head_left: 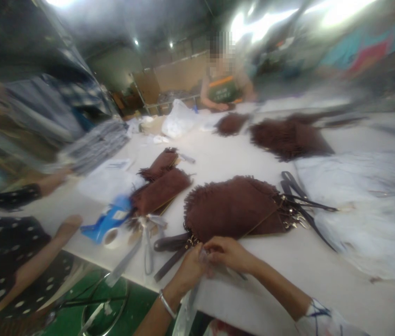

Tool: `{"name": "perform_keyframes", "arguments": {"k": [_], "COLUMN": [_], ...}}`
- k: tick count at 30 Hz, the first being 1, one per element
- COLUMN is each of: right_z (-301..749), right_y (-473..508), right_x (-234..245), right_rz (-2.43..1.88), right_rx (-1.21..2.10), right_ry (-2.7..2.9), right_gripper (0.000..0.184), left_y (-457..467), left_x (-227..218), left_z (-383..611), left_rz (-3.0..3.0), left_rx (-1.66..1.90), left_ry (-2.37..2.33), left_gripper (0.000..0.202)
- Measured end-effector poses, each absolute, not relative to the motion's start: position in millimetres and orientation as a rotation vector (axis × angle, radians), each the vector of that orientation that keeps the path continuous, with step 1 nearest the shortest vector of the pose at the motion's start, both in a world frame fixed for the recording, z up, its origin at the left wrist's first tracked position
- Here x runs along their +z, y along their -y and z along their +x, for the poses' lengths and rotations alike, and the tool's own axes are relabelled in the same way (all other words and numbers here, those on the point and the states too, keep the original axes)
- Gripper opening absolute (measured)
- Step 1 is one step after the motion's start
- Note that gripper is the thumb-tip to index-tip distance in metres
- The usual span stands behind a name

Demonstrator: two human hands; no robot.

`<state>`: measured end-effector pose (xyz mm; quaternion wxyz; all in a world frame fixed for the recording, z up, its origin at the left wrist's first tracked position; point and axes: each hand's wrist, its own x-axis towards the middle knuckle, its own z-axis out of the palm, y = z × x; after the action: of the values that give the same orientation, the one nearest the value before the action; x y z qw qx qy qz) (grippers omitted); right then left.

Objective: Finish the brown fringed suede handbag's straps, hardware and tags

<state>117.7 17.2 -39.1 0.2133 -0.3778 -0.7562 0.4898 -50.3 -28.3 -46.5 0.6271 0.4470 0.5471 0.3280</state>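
A brown fringed suede bag [232, 205] lies on the table just beyond my hands. Dark straps [172, 242] with gold-coloured clasps come off its near left corner. My left hand [192, 268], with a silver bangle on the wrist, is closed on a translucent plastic strip [187, 305] that hangs down past the table edge. Against it, my right hand [230, 254] has its fingers pinched on the same plastic, near the strap clasps. Motion blur hides the exact finger contact. More clasps and a black strap [318, 231] lie at the bag's right end.
Smaller brown bags [162, 189] and a blue tape dispenser [108, 219] are on the left. Clear plastic bags [365, 210] cover the right side. Further fringed bags [291, 137] lie farther back. One person [223, 88] sits opposite; another's arm [39, 266] is at left.
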Motion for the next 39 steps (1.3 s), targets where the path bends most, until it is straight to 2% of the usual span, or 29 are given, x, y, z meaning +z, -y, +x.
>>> {"name": "perform_keyframes", "arguments": {"k": [4, 11, 19, 29, 34, 39], "right_z": [107.4, 105.4, 92.6, 98.6, 98.4, 111.7], "right_y": [-20.3, -20.0, -11.6, -17.8, -19.3, 1.0], "right_x": [-47.9, -38.0, -10.7, -17.1, -21.9, -27.1], "right_rz": [-1.205, -1.360, -1.609, -1.610, -1.696, -1.778], "right_rx": [1.402, 1.236, 0.620, 0.591, 0.542, 0.521], "right_ry": [2.054, 2.114, 2.544, 2.562, 2.519, 2.205], "right_gripper": [0.018, 0.011, 0.021, 0.024, 0.019, 0.018], "left_y": [28.2, 36.1, 47.1, 31.8, 24.7, 25.2], "left_x": [-44.8, -41.2, -60.7, -63.1, -62.6, -64.2], "left_z": [-48.3, -55.7, -69.2, -57.0, -49.1, -47.8], "left_rz": [0.977, 0.864, 0.896, 1.129, 1.003, 0.891], "left_rx": [0.779, 0.819, 0.877, 0.835, 0.848, 0.803], "left_ry": [-1.275, -1.269, -1.481, -1.560, -1.530, -1.476], "left_gripper": [0.037, 0.051, 0.030, 0.027, 0.037, 0.043]}}
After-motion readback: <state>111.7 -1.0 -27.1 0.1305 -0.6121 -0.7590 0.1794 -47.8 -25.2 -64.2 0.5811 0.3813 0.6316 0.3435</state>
